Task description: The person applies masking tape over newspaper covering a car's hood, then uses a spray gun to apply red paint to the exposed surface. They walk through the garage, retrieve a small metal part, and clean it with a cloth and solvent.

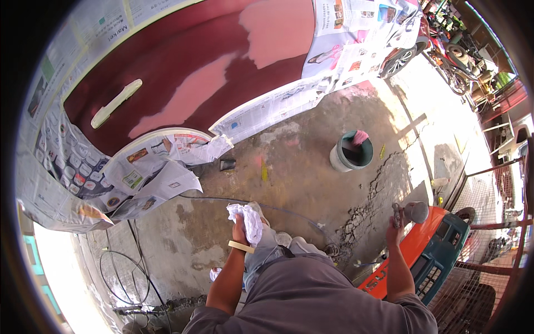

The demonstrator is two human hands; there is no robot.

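Observation:
My left hand (240, 228) is closed around a crumpled white cloth or paper (253, 227); which of the two I cannot tell. A roll of masking tape (241, 246) hangs round my left wrist like a bracelet. Out to the right, my right hand (394, 227) grips a spray gun (416, 212) with a round grey cup. Ahead stands a dark red car side (172, 61) with pink primer-like patches (189, 92) and a pale door handle (115, 104). Taped newspaper (128, 178) covers the areas around it. Neither hand touches the car.
A dark green bucket (337, 158) with a pink cloth over its rim stands on the stained concrete floor (300, 189). A small dark cup (227, 165) lies near the car. Hoses (146, 273) trail at left. An orange and green car part (428, 250) leans at right beside wire mesh (495, 195).

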